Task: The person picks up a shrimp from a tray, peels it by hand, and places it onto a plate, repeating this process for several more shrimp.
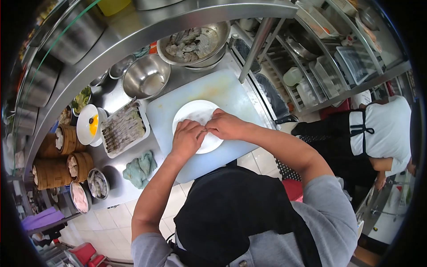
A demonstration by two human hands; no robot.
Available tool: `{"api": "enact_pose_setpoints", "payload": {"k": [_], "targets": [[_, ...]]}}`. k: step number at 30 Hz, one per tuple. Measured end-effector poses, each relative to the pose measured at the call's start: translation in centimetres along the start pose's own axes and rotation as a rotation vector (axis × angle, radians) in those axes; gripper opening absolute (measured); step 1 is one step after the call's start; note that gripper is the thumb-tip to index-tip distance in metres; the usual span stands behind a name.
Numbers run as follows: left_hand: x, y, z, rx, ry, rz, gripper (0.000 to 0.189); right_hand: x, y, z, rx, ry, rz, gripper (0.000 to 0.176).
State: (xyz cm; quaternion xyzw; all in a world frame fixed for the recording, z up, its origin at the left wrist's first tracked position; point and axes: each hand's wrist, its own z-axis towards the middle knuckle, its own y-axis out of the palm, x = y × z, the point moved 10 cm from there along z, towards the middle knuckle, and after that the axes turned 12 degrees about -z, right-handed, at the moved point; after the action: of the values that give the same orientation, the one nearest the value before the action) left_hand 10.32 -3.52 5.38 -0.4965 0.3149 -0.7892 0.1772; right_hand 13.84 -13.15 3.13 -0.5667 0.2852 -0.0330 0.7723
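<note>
A round white plate (214,145) lies on a pale cutting board (162,111). Both of my hands meet over the plate's middle. My left hand (189,137) comes in from the left with its fingers bent and pressed together at the tips. Opposite it, my right hand (224,125) has thumb and fingers drawn into a pinch, its tips touching or almost touching the left ones. Whatever sits between the fingertips is too small and covered to name. Some whitish, translucent bits show on the plate beyond the fingers.
A white tray (111,154) of greyish shrimp in rows and a crumpled green cloth (140,169) lie left of the board. Behind stand a steel bowl (147,76) and a colander (222,33) of shrimp. Bamboo steamers (53,173) stand far left. A co-worker (380,133) is at right.
</note>
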Motion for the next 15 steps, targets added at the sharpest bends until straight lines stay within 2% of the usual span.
{"api": "enact_pose_setpoints", "payload": {"k": [4, 6, 8, 9, 11, 13, 15], "targets": [[-1.1, -2.1, -1.9, 0.037, -0.098, 0.082, 0.028, 0.4, 0.2, 0.5, -0.101, 0.080, -0.041, 0.014], [-1.4, -2.5, -2.6, 0.027, -0.107, 0.070, 0.027, 0.2, 0.9, 0.7, -0.144, 0.118, -0.062, 0.016], [-1.6, -2.5, -3.0, 0.023, -0.116, 0.057, 0.026, -1.2, -0.6, 1.1, 0.063, 0.085, -0.058, 0.019], [-1.7, -2.6, -2.8, 0.042, -0.118, 0.026, 0.025, -1.4, -0.4, 1.6, 0.060, 0.077, -0.059, 0.019], [-1.8, -2.7, -2.5, 0.065, -0.120, -0.005, 0.023, -1.5, 1.1, 2.3, -0.047, 0.086, 0.031, 0.019], [-2.5, -2.3, -2.3, 0.011, -0.228, -0.051, 0.022, -1.5, 1.4, 2.7, -0.087, 0.098, 0.019, 0.019], [-2.1, -2.6, -2.3, 0.037, -0.207, -0.064, 0.021, -1.6, 1.3, 2.8, -0.127, 0.111, 0.006, 0.019]]}}
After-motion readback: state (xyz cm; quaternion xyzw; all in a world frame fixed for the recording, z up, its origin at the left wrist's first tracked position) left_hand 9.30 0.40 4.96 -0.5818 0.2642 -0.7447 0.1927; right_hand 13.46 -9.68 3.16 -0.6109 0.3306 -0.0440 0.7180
